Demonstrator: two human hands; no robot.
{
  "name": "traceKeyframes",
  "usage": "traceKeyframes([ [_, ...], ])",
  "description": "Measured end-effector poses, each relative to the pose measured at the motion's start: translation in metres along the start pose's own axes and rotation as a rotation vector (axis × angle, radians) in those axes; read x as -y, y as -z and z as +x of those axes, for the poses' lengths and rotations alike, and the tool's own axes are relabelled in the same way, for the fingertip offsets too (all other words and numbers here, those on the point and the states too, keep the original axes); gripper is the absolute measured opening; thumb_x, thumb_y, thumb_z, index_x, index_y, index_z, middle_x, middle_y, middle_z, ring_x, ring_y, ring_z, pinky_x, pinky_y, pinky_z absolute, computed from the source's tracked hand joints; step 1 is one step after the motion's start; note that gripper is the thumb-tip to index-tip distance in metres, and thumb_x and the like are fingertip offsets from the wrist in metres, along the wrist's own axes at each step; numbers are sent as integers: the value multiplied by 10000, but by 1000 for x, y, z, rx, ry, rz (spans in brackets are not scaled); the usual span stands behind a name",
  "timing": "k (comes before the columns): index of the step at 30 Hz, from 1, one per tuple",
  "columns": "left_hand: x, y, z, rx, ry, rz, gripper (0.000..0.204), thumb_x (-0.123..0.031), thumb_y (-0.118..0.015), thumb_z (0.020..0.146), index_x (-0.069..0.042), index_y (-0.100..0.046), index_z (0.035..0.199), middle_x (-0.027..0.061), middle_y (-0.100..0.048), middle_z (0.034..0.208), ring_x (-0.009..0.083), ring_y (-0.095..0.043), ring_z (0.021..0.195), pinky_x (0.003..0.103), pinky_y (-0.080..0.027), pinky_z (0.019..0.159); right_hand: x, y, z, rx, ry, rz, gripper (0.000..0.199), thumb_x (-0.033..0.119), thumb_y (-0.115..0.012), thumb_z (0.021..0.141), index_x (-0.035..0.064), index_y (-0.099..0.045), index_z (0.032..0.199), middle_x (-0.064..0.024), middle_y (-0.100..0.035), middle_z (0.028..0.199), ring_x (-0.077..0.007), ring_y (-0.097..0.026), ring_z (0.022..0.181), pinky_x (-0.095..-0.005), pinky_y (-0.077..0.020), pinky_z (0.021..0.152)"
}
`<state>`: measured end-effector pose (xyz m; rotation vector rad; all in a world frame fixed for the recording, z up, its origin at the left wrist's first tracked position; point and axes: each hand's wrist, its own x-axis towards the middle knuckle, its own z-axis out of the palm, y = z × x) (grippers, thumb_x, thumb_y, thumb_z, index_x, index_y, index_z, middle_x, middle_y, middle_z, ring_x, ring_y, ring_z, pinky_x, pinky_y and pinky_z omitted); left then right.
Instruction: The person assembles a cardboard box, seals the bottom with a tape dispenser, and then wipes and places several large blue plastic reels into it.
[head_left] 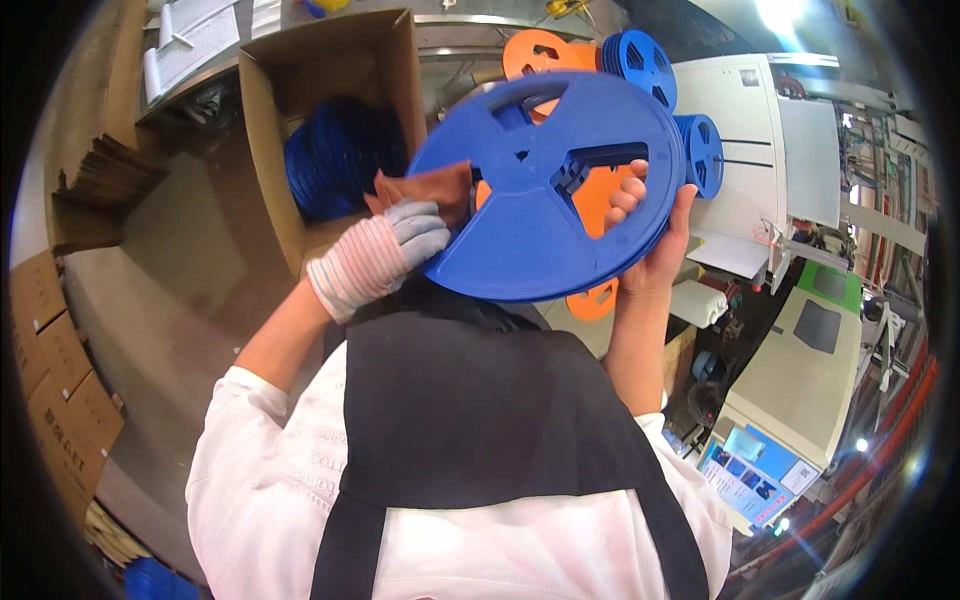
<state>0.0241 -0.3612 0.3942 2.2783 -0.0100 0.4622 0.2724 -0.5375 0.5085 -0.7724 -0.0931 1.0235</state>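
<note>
In front of my chest is a stack of blue plastic reel discs (520,215), tilted, with wedge-shaped cutouts round a small centre hole. My bare right hand (655,225) grips its right side, fingers curled through a cutout and thumb along the outer rim. On my left hand (385,250) is a striped knit glove with grey fingertips. Its fingers close round a reddish-brown cloth (435,190) at the left rim of the stack. How far the cloth reaches behind the discs is hidden.
An open cardboard box (275,150) with blue discs (340,155) inside stands at the far left. Orange discs (535,52) and more blue discs (642,68) lie beyond my hands. A beige machine (800,370) is on the right; stacked cartons (65,380) line the left.
</note>
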Motion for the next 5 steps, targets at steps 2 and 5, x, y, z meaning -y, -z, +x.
traceKeyframes([
  [2, 0, -5, -16, -103, 234, -289, 307, -12, -587, 798, -90, -612, 1094, 104, -626, 1072, 297, -612, 1020, 383, -483, 912, 2, -2, 3, -61, -17, -134, 577, 477, -422, 976, -47, -497, 1205, -151, -608, 1015, -261, -580, 904, -396, -497, 805],
  [5, -6, 2, -29, -481, 581, -1342, 275, -155, -608, 917, -104, -586, 1185, 107, -633, 1112, 267, -607, 1005, 313, -424, 976, 8, 32, 4, -49, -48, -270, 527, 471, -445, 966, 24, -505, 1238, -165, -604, 1069, -296, -568, 987, -411, -466, 899],
])
